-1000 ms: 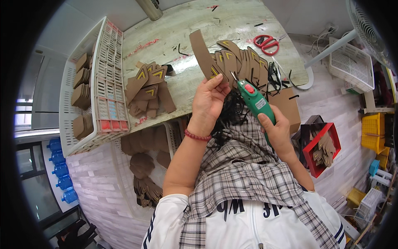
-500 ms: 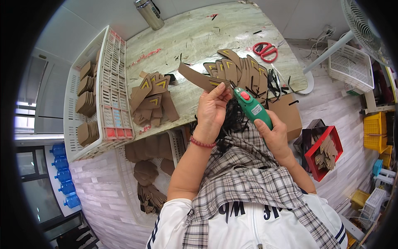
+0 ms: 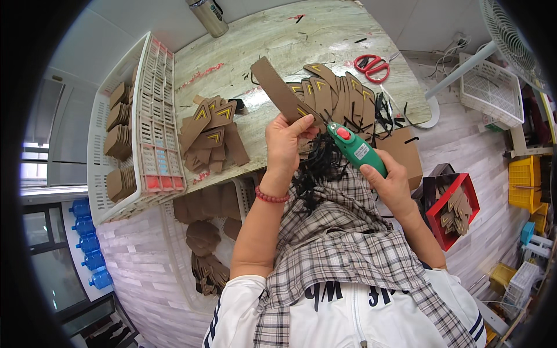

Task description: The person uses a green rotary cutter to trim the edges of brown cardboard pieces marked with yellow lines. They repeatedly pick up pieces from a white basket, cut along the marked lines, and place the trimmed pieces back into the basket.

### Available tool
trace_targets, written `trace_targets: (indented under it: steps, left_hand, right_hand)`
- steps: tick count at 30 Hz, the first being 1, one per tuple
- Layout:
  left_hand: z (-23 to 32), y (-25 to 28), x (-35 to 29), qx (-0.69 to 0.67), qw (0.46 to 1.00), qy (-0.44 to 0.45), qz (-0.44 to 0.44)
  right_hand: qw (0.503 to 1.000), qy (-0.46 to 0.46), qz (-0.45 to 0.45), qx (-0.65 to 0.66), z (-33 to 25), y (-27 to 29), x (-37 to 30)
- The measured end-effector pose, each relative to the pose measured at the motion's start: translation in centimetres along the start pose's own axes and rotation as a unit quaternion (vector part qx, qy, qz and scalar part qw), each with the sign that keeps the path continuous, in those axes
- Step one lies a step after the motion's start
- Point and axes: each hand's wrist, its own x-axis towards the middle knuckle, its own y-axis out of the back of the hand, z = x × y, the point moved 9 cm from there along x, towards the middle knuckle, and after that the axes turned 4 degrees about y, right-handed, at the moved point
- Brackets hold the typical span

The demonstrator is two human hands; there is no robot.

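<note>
The left hand [image 3: 285,139] pinches a brown strip [image 3: 277,86] with a yellow chevron above the near edge of the bench [image 3: 249,43]. The right hand [image 3: 393,181] grips a green handheld tool [image 3: 358,149], its tip near the strip's lower end. Red-handled scissors [image 3: 380,74] lie farther back.

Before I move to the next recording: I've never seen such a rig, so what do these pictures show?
There is no robot here: a person works bare-handed. Every picture comes from the left of two wide fisheye cameras on the person's head, looking down, so straight edges bend. The left hand holds a long brown piece; the right hand grips a green handheld tool, its tip near that piece. On the table lie more brown pieces, red-handled scissors and black strips.
</note>
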Motion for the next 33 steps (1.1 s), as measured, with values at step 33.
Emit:
trace_targets:
  steps: [33]
  left_hand:
    - [2.0,8.7,3.7,0.009,0.978,-0.031,0.204]
  right_hand:
    - [0.995,-0.033,0.062,0.068,1.9,0.6,0.8]
